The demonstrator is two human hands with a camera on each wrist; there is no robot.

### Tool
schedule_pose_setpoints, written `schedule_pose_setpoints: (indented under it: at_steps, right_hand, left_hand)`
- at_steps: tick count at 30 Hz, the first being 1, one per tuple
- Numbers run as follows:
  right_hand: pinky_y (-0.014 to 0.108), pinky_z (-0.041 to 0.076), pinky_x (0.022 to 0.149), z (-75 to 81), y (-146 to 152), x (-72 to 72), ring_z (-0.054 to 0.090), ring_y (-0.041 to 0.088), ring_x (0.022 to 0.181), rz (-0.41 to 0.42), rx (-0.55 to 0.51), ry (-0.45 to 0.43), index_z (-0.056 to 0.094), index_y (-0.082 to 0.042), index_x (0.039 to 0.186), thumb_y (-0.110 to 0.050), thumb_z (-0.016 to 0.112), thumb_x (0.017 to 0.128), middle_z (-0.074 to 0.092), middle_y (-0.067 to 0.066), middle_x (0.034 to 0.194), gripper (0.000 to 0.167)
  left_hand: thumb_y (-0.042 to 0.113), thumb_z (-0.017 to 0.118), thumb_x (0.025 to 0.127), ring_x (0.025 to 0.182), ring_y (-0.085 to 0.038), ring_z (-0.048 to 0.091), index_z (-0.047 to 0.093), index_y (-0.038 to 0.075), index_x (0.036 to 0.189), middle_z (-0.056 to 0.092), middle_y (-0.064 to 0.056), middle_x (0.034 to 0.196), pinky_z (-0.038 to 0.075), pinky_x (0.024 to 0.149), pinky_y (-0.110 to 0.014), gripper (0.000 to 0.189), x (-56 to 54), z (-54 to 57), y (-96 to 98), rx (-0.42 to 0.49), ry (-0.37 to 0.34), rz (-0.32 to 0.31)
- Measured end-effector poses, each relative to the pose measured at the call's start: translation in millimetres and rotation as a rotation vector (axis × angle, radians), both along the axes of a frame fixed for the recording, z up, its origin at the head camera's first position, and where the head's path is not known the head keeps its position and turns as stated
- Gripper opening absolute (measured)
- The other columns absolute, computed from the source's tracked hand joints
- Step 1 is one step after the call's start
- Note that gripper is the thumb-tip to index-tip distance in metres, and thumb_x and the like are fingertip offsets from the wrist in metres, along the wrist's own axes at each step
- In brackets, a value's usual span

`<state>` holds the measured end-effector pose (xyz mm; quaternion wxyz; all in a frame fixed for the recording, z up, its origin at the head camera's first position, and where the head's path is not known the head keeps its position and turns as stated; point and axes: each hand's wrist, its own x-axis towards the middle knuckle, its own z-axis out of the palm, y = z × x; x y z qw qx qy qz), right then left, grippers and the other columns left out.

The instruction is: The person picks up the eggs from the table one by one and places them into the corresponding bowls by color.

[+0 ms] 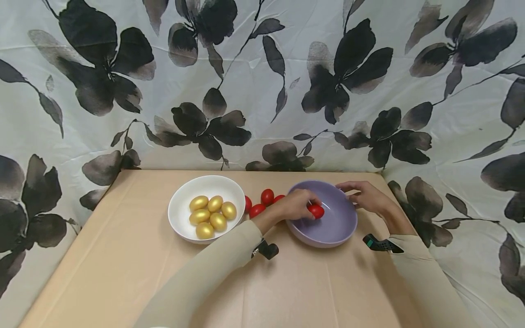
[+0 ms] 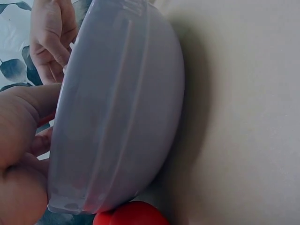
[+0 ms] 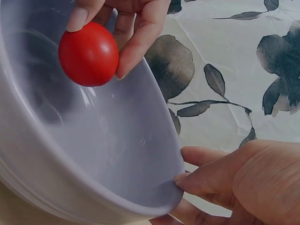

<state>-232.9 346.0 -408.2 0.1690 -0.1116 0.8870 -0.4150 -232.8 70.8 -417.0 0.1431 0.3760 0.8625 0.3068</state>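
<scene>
My left hand (image 1: 296,205) reaches over the near-left rim of a purple bowl (image 1: 338,218) and pinches a shiny red egg (image 1: 316,211) between thumb and fingertips. In the right wrist view the same egg (image 3: 89,55) hangs above the bowl's bare inside. At the bowl's right side, my right hand (image 1: 367,197) grips the rim, its thumb (image 3: 192,180) on the edge and other fingers around the outside. Seen from the left wrist, the bowl's outer wall (image 2: 117,108) hides part of the left fingers.
Left of the purple bowl stands a white bowl (image 1: 175,222) with several gold eggs (image 1: 215,203) in it. Several more red eggs (image 1: 257,210) lie on the tan table (image 1: 287,282) between the bowls, partly behind the left forearm. A floral cloth (image 1: 270,91) hangs behind the table.
</scene>
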Motion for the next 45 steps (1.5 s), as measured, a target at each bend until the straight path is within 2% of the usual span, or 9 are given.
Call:
schedule_pose_setpoints:
  at_steps: [6, 9, 15, 17, 23, 27, 33, 36, 45]
  right_hand:
    - [0.050, 0.058, 0.087, -0.5, 1, -2.8, 0.057, 0.048, 0.123, 0.010, -0.002, 0.001, 0.053, -0.002, 0.145, 0.007, 0.049, 0.097, 0.053, 0.029, 0.141, 0.048]
    - [0.050, 0.059, 0.086, -0.6, 1, -4.0, 0.058, 0.048, 0.122, 0.009, -0.007, 0.003, 0.053, -0.001, 0.144, 0.006, 0.050, 0.098, 0.053, 0.030, 0.141, 0.047]
    - [0.050, 0.059, 0.087, 1.4, 1, -4.9, 0.057, 0.048, 0.124, 0.015, -0.014, 0.002, 0.052, 0.000, 0.145, 0.007, 0.049, 0.098, 0.052, 0.030, 0.141, 0.048]
    - [0.050, 0.059, 0.087, 2.5, 0, -4.1, 0.057, 0.048, 0.124, 0.018, -0.019, -0.001, 0.052, 0.000, 0.145, 0.007, 0.048, 0.098, 0.051, 0.030, 0.142, 0.048]
    - [0.052, 0.058, 0.087, 2.5, 0, -4.8, 0.057, 0.050, 0.123, 0.021, -0.019, -0.008, 0.050, 0.002, 0.146, 0.008, 0.048, 0.098, 0.050, 0.032, 0.143, 0.049]
    - [0.053, 0.058, 0.088, 2.2, 0, -5.5, 0.056, 0.051, 0.124, 0.016, -0.001, -0.011, 0.049, 0.001, 0.147, 0.008, 0.047, 0.098, 0.049, 0.032, 0.144, 0.049]
    - [0.053, 0.057, 0.088, 2.5, -1, -5.3, 0.056, 0.052, 0.124, 0.013, -0.001, -0.005, 0.050, 0.001, 0.147, 0.007, 0.047, 0.098, 0.050, 0.032, 0.143, 0.049]
    - [0.053, 0.058, 0.088, 2.3, -1, -5.3, 0.057, 0.051, 0.123, 0.015, 0.000, 0.003, 0.051, 0.001, 0.146, 0.008, 0.047, 0.098, 0.050, 0.031, 0.143, 0.048]
    - [0.050, 0.058, 0.088, 0.8, 1, -4.8, 0.055, 0.051, 0.125, -0.003, 0.022, 0.005, 0.051, -0.001, 0.146, 0.008, 0.045, 0.097, 0.050, 0.030, 0.144, 0.050]
  left_hand:
    - [0.011, 0.082, 0.085, 0.102, -0.013, 0.059, 0.071, 0.007, 0.126, 0.071, -0.001, 0.117, 0.048, 0.090, -0.016, 0.042, -0.5, -1.3, 3.5, -0.052, -0.021, -0.011]
    - [0.011, 0.081, 0.086, 0.101, -0.013, 0.059, 0.072, 0.007, 0.125, 0.072, -0.002, 0.116, 0.047, 0.091, -0.017, 0.040, -0.9, -2.9, 6.1, -0.096, 0.012, -0.037]
    - [0.013, 0.077, 0.090, 0.105, -0.014, 0.059, 0.071, 0.008, 0.126, 0.071, -0.003, 0.116, 0.047, 0.094, -0.018, 0.037, -0.3, -5.4, 10.1, -0.220, 0.128, -0.093]
    - [0.014, 0.076, 0.091, 0.110, -0.014, 0.059, 0.070, 0.008, 0.129, 0.070, -0.003, 0.121, 0.047, 0.097, -0.018, 0.039, 0.9, -4.9, 9.4, -0.224, 0.134, -0.092]
    - [0.009, 0.074, 0.092, 0.123, -0.017, 0.053, 0.067, 0.010, 0.134, 0.063, -0.005, 0.133, 0.045, 0.105, -0.023, 0.043, 0.6, 2.6, -0.7, -0.152, 0.087, -0.035]
    - [0.007, 0.073, 0.091, 0.125, -0.019, 0.053, 0.067, 0.010, 0.134, 0.061, -0.006, 0.133, 0.044, 0.109, -0.027, 0.043, -2.7, 9.2, -13.6, -0.090, 0.103, 0.013]
    - [-0.001, 0.069, 0.090, 0.122, -0.021, 0.057, 0.068, 0.006, 0.130, 0.061, -0.007, 0.131, 0.048, 0.105, -0.028, 0.040, -8.6, 18.0, -35.6, 0.058, 0.139, 0.075]
    - [0.000, 0.067, 0.091, 0.123, -0.024, 0.058, 0.067, 0.005, 0.131, 0.059, -0.008, 0.131, 0.050, 0.103, -0.030, 0.040, -10.9, 20.8, -46.2, 0.111, 0.130, 0.102]
    - [0.003, 0.069, 0.093, 0.122, -0.023, 0.060, 0.063, 0.012, 0.136, 0.056, -0.007, 0.131, 0.055, 0.096, -0.034, 0.045, -13.3, 24.4, -70.5, 0.121, 0.072, 0.205]
